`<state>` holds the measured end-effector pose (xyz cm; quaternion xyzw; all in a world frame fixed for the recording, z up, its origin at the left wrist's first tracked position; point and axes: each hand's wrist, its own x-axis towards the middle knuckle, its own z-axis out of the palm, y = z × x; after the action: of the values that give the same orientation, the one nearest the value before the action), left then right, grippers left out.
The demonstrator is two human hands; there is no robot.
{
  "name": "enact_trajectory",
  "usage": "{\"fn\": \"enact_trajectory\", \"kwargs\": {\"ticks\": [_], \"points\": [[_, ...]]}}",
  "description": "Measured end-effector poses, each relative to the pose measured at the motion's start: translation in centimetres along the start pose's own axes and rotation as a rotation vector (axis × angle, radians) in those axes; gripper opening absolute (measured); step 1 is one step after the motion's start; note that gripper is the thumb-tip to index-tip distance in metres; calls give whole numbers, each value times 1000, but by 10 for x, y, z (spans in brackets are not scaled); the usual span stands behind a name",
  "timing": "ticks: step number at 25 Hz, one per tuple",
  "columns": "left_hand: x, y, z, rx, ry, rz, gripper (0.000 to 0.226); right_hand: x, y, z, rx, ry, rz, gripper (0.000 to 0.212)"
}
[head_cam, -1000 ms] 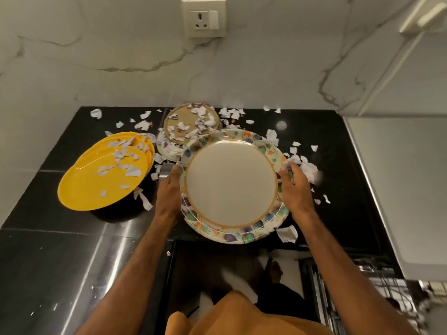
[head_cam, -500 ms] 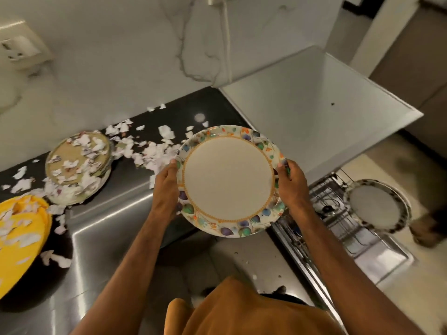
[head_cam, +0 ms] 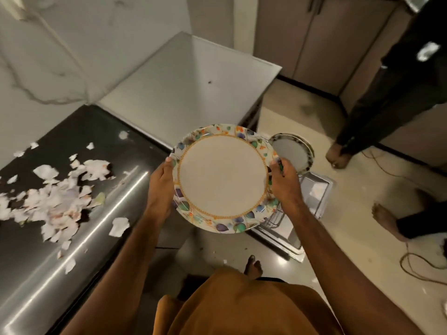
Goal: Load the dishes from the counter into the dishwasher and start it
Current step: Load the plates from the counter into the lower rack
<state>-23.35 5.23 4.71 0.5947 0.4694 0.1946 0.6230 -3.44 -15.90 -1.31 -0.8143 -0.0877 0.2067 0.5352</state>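
Observation:
I hold a large white plate with a flowered rim flat in front of me, past the counter's edge. My left hand grips its left rim and my right hand grips its right rim. Below and to the right stands the open dishwasher, its wire rack pulled out. A plate with a dark patterned rim stands upright in that rack, partly hidden behind the plate I hold.
The black counter on my left is littered with torn paper scraps. A grey appliance top lies beyond it. Another person's bare feet and dark trousers are on the floor at right, beside a cable.
I have turned right from the counter with the plate in both hands. The yellow plates and the scrap-covered plate have left view; the dishwasher rack and another person's legs now show.

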Motion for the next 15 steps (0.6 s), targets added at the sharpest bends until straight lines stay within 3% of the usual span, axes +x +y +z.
{"fn": "enact_trajectory", "kwargs": {"ticks": [5, 10, 15], "points": [[19, 0, 69, 199, -153, 88, 18, 6, 36, -63, 203, 166, 105, 22], [61, 11, 133, 253, -363, 76, 22, 35, 67, -99, 257, 361, 177, 22], [126, 26, 208, 639, -408, 280, 24, 88, 78, -116, 167, 523, 233, 18]]}}
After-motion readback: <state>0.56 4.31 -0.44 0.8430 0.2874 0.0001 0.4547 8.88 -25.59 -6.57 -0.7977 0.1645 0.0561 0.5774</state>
